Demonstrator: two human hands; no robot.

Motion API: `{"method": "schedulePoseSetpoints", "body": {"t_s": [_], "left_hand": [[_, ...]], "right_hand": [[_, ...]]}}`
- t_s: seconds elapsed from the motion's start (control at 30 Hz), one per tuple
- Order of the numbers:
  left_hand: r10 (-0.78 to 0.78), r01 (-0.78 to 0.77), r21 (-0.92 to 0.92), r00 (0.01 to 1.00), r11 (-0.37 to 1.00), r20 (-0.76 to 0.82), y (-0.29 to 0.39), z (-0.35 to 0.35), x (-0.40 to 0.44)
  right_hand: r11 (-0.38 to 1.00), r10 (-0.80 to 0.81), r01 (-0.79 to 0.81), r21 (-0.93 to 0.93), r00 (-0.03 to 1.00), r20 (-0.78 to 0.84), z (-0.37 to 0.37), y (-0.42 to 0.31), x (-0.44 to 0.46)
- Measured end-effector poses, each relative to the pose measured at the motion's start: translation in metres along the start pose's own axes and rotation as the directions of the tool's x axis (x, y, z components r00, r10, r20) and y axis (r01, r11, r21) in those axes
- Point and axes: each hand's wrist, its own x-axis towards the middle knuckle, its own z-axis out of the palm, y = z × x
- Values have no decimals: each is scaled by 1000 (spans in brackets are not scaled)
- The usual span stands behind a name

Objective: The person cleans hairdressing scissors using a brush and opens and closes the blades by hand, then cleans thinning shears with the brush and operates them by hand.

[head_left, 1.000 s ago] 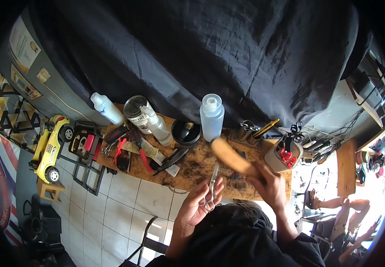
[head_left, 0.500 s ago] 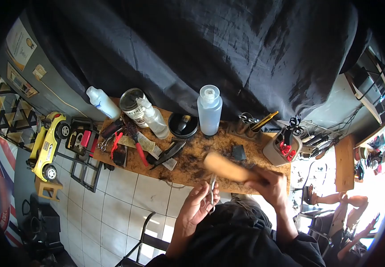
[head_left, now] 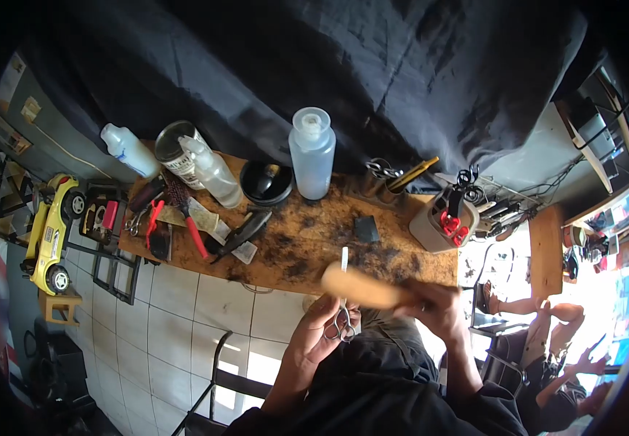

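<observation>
My left hand [head_left: 319, 330] is closed around silver scissors [head_left: 342, 325], whose blades point up from the fingers. In my right hand [head_left: 438, 309] is the dark handle of a brush [head_left: 362, 287] with a pale wooden body. The brush is slightly blurred and crosses in front of the scissors blades, near my left fingertips; whether it touches them I cannot tell. Both hands are at the front edge of a wooden table [head_left: 293, 252] scattered with dark hair.
On the table stand a tall blue-tinted bottle [head_left: 312, 160], a spray bottle [head_left: 216, 178], a black bowl [head_left: 266, 190], a red-handled brush [head_left: 195, 232] and a grey container of scissors [head_left: 431, 227]. A chair [head_left: 238, 381] is below left; a seated person [head_left: 547, 341] is at right.
The view has shifted, so the table items appear further left and higher. The brush in my right hand has moved left and down, across the scissors. Both hands keep their hold.
</observation>
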Motion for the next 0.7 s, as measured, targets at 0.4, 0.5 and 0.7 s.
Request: {"method": "schedulePoseSetpoints", "body": {"t_s": [0.4,0.5,0.7], "left_hand": [[227,-167,-374,966,912,121,-98,52,6],[230,-199,-343,972,918,53,-131,68,9],[233,-223,-207,972,953,26,-191,91,1]], "right_hand": [[912,-374,216,350,789,487,-78,37,-32],[902,-406,315,295,852,331,-97,65,-51],[962,-47,45,268,999,2,-139,107,-86]]}}
